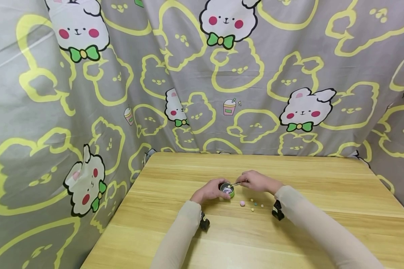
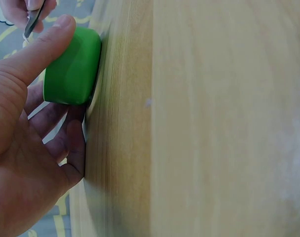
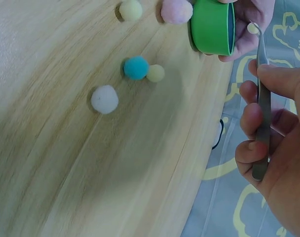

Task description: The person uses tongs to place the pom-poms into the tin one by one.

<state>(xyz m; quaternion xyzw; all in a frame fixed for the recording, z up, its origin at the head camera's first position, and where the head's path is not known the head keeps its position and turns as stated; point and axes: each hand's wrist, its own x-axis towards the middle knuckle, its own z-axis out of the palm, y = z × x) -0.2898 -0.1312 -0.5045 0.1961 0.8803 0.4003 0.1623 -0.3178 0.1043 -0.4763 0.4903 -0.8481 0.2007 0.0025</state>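
My left hand (image 1: 212, 189) grips a small round green tin (image 2: 73, 66) on the table, thumb on one side and fingers round the other. The tin's inside is silvery, and something small and pinkish shows in it in the head view. My right hand (image 1: 257, 181) holds metal tweezers (image 3: 263, 118) between thumb and fingers. At the bent tips is a small pale yellow pom-pom (image 3: 252, 28), above the tin's opening. Beside the tin lie loose pom-poms: a pink one (image 3: 177, 10), a blue one (image 3: 136, 68), a white one (image 3: 105, 99) and pale yellow ones (image 3: 131, 10).
The wooden table (image 1: 222, 239) reaches back to a grey patterned curtain (image 1: 222, 74), which also hangs at both sides. Black wrist straps with cameras (image 1: 204, 222) sit under the sleeves.
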